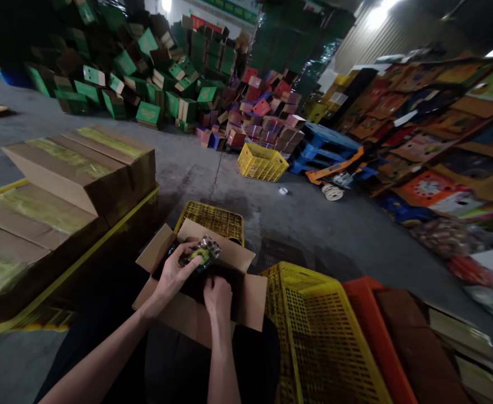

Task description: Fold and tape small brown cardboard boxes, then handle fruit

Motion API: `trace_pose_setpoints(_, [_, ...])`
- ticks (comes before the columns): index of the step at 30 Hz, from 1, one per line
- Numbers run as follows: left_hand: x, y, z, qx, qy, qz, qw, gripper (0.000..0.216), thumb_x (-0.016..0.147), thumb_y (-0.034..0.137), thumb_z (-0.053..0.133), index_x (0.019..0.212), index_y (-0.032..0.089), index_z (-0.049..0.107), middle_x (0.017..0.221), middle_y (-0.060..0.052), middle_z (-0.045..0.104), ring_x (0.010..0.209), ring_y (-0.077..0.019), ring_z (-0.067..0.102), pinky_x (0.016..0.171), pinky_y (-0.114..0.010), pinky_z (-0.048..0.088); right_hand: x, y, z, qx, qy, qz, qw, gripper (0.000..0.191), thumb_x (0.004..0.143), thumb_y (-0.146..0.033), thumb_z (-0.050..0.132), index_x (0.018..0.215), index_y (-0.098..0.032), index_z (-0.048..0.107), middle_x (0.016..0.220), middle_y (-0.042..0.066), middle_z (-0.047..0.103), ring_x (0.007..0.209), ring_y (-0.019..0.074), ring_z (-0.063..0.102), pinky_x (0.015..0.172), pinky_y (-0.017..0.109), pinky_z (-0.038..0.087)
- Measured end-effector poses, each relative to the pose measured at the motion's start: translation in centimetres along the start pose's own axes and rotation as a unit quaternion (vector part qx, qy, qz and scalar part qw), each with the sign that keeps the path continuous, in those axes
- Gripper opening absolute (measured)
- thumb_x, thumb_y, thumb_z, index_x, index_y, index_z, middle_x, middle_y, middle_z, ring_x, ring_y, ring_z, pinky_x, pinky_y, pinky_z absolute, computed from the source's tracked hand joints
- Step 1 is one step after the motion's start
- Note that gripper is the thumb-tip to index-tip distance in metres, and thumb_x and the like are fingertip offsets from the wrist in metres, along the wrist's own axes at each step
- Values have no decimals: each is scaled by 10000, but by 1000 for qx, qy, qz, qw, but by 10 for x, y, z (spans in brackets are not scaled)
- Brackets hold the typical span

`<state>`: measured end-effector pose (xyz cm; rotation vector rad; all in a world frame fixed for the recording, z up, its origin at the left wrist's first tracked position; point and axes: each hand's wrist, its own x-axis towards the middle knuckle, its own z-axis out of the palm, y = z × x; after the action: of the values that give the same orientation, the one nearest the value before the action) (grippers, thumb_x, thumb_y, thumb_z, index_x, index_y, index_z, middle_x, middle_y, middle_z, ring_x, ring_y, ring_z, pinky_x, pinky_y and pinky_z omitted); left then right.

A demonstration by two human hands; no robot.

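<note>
An open cardboard box (246, 306) rests in front of me with its flaps spread. My left hand (178, 275) is closed around a green fruit in a clear plastic wrapper (202, 255), held just above the box's dark inside. My right hand (217, 297) reaches down into the box with fingers curled; what it touches is hidden in the dark interior.
A yellow plastic crate (313, 336) and an orange crate (376, 336) stand at my right. Another yellow crate (212, 219) sits behind the box. Taped cardboard cartons (61, 185) are stacked at left. Piles of green and red boxes (166, 84), a blue pallet (330, 146) and flattened cartons (439, 140) lie beyond.
</note>
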<state>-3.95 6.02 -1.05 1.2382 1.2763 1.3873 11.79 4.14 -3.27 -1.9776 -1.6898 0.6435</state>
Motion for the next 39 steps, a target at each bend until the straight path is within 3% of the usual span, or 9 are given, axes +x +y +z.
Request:
trace_pose_setpoints(3, [-2, -5, 1, 34, 8, 6, 999, 505, 816, 437, 720, 1254, 216, 596, 991, -31, 674, 856, -197, 653, 782, -304, 511, -2, 5, -11, 147, 107, 13, 983, 325, 920, -369, 487, 814, -220, 756, 881, 109, 781, 844, 266, 712, 782, 323, 496])
trace_pose_setpoints(6, [-3, -7, 7, 88, -12, 32, 996, 477, 836, 365, 696, 1280, 248, 564, 1094, -47, 673, 980, -238, 654, 909, -371, 500, -3, 11, -16, 353, 233, 48, 905, 321, 879, -445, 552, 826, -205, 758, 898, 70, 779, 885, 257, 700, 769, 312, 517])
trace_pose_setpoints(9, [-5, -9, 14, 155, -36, 72, 985, 455, 845, 302, 672, 1287, 266, 569, 1196, -74, 648, 1134, -278, 614, 1034, -425, 449, -5, 13, -16, 420, 279, 82, 860, 334, 871, -465, 575, 855, -190, 764, 972, 78, 766, 939, 259, 692, 747, 314, 527])
trace_pose_setpoints(15, [-5, -10, 14, 177, -62, 99, 977, 367, 891, 307, 621, 1252, 257, 651, 1198, -90, 671, 1181, -299, 596, 1072, -459, 430, -5, 8, -14, 493, 274, 118, 817, 319, 840, -466, 634, 840, -177, 770, 1047, 106, 742, 1013, 275, 671, 700, 299, 515])
trace_pose_setpoints(22, [-10, -3, 10, 147, -217, 78, 962, 441, 845, 438, 724, 1248, 269, 671, 1133, -55, 756, 1030, -292, 714, 887, -334, 518, -6, 9, -14, 527, 201, 45, 825, 341, 873, -502, 615, 869, -180, 725, 1014, 84, 740, 962, 244, 678, 761, 322, 521])
trace_pose_setpoints(25, [-8, -4, 9, 142, -214, 77, 963, 454, 820, 382, 750, 1248, 259, 661, 1124, -49, 756, 1016, -275, 716, 882, -318, 525, -6, 5, -13, 512, 187, 19, 838, 317, 853, -490, 672, 1000, -210, 672, 992, 49, 729, 936, 215, 682, 823, 338, 528])
trace_pose_setpoints(29, [-4, -4, 5, 124, -204, 80, 968, 490, 829, 331, 736, 1299, 233, 633, 1230, -70, 714, 1113, -266, 675, 987, -349, 499, -3, -2, -12, 515, 169, -4, 841, 501, 771, -451, 774, 1191, -216, 635, 1157, 88, 712, 1070, 235, 668, 957, 378, 501])
trace_pose_setpoints(35, [-1, -8, 4, 41, -190, 64, 979, 489, 834, 335, 741, 1295, 206, 640, 1231, -94, 695, 1124, -269, 656, 999, -373, 493, 2, 5, -14, 577, 128, 32, 806, 307, 753, -398, 782, 969, -195, 704, 1005, 69, 761, 1007, 251, 693, 925, 387, 515])
trace_pose_setpoints(39, [1, -13, 3, -22, -157, 8, 987, 451, 849, 379, 725, 1244, 176, 650, 1174, -99, 717, 1073, -262, 672, 938, -365, 525, 2, 6, -14, 597, 139, 46, 789, 332, 739, -394, 796, 1000, -210, 708, 1002, 48, 765, 965, 223, 697, 872, 355, 532])
